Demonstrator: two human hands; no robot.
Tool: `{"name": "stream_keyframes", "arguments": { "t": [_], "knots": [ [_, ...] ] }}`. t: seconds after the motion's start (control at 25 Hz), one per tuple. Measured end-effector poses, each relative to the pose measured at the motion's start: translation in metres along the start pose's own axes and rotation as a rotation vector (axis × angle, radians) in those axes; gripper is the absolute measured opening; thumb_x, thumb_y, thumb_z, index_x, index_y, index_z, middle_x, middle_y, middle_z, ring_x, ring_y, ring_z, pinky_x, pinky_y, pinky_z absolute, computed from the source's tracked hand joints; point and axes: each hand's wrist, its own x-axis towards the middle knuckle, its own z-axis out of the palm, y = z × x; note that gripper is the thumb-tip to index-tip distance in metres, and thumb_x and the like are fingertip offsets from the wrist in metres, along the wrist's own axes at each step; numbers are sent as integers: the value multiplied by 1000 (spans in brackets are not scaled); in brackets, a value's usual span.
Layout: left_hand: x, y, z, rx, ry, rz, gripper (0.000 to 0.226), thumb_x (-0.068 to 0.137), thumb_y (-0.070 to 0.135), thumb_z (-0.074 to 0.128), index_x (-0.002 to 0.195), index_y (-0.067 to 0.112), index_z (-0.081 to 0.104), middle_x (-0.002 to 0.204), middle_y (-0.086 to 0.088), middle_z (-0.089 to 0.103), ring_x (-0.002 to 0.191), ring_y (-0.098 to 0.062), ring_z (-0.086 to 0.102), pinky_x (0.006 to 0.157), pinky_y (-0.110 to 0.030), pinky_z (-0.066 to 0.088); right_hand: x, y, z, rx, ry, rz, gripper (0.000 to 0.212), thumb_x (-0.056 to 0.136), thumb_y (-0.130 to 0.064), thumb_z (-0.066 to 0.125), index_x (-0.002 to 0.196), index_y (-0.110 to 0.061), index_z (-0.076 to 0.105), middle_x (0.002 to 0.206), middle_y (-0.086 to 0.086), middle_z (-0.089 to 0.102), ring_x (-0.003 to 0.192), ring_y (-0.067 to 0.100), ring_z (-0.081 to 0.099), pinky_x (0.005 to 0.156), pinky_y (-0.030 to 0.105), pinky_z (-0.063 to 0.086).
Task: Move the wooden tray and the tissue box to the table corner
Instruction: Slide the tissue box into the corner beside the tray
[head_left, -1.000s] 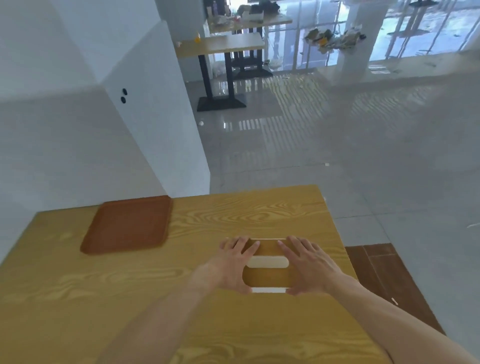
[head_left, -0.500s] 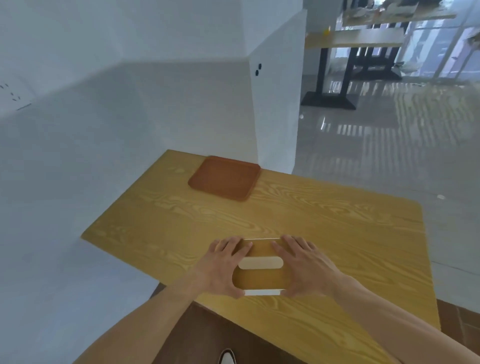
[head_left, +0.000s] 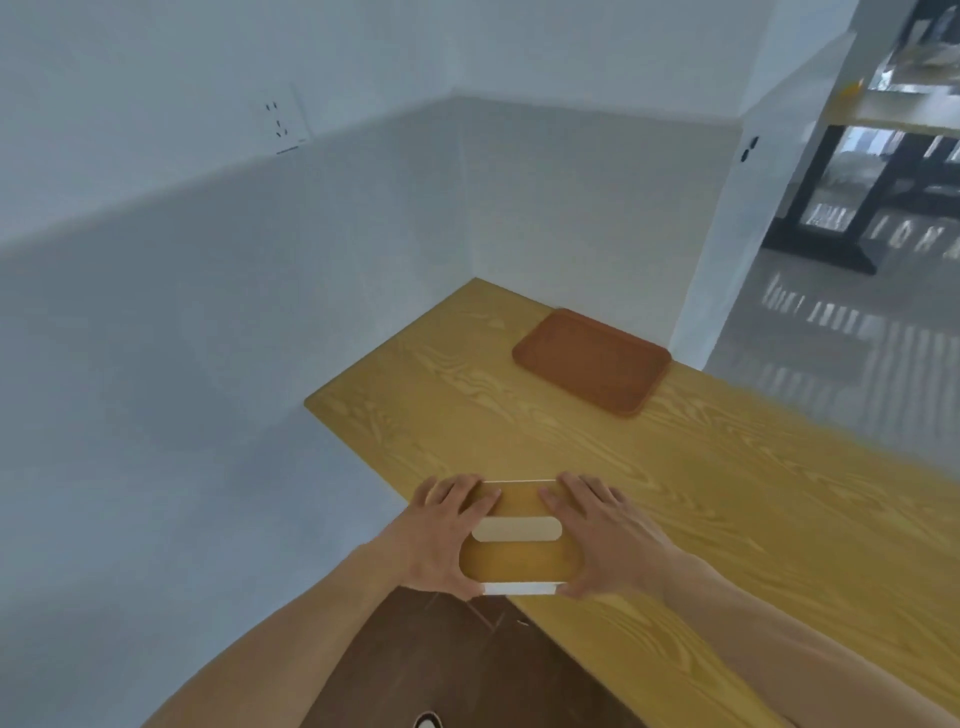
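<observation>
The tissue box (head_left: 517, 553) has a wooden top with a pale oval slot and white sides. It is at the near edge of the yellow wooden table (head_left: 727, 493), partly over that edge. My left hand (head_left: 441, 535) clasps its left end and my right hand (head_left: 602, 530) clasps its right end. The reddish-brown wooden tray (head_left: 592, 361) lies flat and bare at the far side of the table, close to the white wall, well apart from both hands.
White walls (head_left: 260, 312) enclose the table's left and far sides, with a socket plate (head_left: 283, 124) high on the left. Dark brown floor (head_left: 441, 665) shows below the near edge. At the right, grey tiled floor and another table on a black base (head_left: 883, 171).
Both hands have carried the tissue box leftward along the table toward its near-left edge. The view has swung left, bringing the wall corner into sight. The tray has stayed in place.
</observation>
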Motion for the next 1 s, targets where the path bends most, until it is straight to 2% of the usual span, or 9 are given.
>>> {"name": "stream_keyframes", "arguments": {
  "t": [0.24,0.36,0.48,0.68,1.0],
  "knots": [
    [-30,-102,7,-46,39,-36,112,66,72,60,151,31,0,160,-6,7,146,-28,4,119,-54,4,84,-70,-14,-21,-17,-27,120,60,-80,57,154,-26,5,163,10,10,146,31,10,118,46,19],
    [-37,-149,8,-29,54,-19,112,65,72,61,150,29,3,160,-7,9,146,-29,8,119,-55,5,118,-100,-17,-36,4,-23,117,59,-80,54,152,-25,9,160,10,15,143,32,16,116,47,25],
    [-35,-185,8,-34,52,2,113,65,72,63,151,28,4,159,-7,10,145,-29,9,118,-57,5,143,-120,-21,-42,15,-10,116,59,-80,53,152,-24,11,159,10,17,142,31,18,115,46,25],
    [-8,-227,6,-9,69,52,113,64,71,64,150,27,5,157,-8,13,143,-31,13,118,-56,10,183,-122,-25,-48,1,47,117,63,-77,58,154,-25,7,162,10,12,145,31,14,117,45,21],
    [75,-277,-13,44,4,114,116,64,71,65,151,27,2,158,-11,10,145,-32,10,117,-59,10,249,-82,-24,16,24,132,117,61,-78,57,154,-26,7,163,10,12,147,29,12,118,45,19]
  ]
}}
